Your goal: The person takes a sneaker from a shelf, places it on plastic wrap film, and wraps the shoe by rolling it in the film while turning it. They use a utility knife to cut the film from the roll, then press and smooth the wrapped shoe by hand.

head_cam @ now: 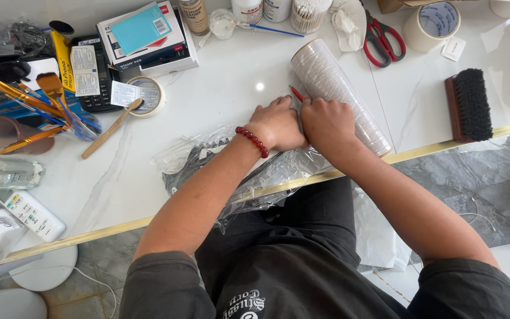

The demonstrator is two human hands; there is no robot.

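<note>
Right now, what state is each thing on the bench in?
Roll of clear film: lying on its side, partly unrolled.
Dark item in plastic wrap: flat at the table edge, covered by film.
Left hand: pressing down on the film.
Right hand: beside the roll, gripping a red tool.
Scissors: closed, lying flat.
Brush: lying on its side.
Tape roll: lying flat.

A large roll of clear plastic film (339, 94) is laid diagonally on the white table. A dark object wrapped in crinkled clear film (219, 162) is positioned by the table edge.
</note>
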